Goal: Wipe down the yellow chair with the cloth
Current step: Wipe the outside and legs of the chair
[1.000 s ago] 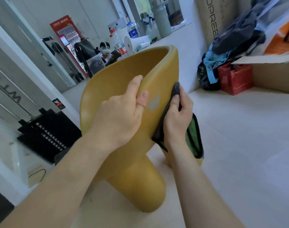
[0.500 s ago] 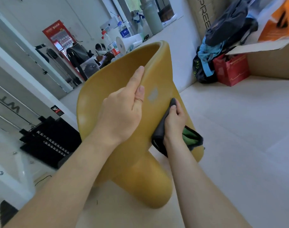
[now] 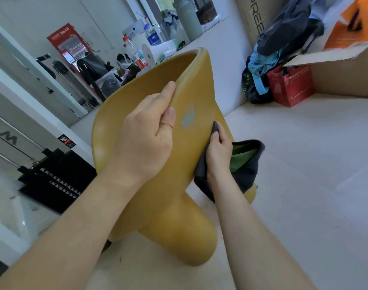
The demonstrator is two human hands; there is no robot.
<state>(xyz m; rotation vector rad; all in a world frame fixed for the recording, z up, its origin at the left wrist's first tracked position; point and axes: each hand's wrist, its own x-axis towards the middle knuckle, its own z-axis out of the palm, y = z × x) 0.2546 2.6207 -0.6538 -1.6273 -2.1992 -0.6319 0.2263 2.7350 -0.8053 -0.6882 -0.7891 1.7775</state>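
Your yellow chair [image 3: 185, 160] stands on the pale floor [image 3: 304, 185] mid-view, its back facing you. Your left hand [image 3: 145, 139] clamps the backrest's top rim, thumb on the outer face and fingers hooked over the inside. Your right hand [image 3: 218, 151] holds the dark, green-lined cloth [image 3: 249, 166] and presses it to the backrest's right edge, just below a grey sticker [image 3: 188, 118] too blurred to read. The two hands are apart.

You have open floor right of the chair, and a black rack [image 3: 53, 178] sits near its left side. Your right hand and the cloth are lower on that edge than a second ago, and your left grip is unchanged.

A tall carton [image 3: 252, 38] by the wall shows "REE". A red bag [image 3: 289, 86] stands beside a cardboard box [image 3: 342, 78].
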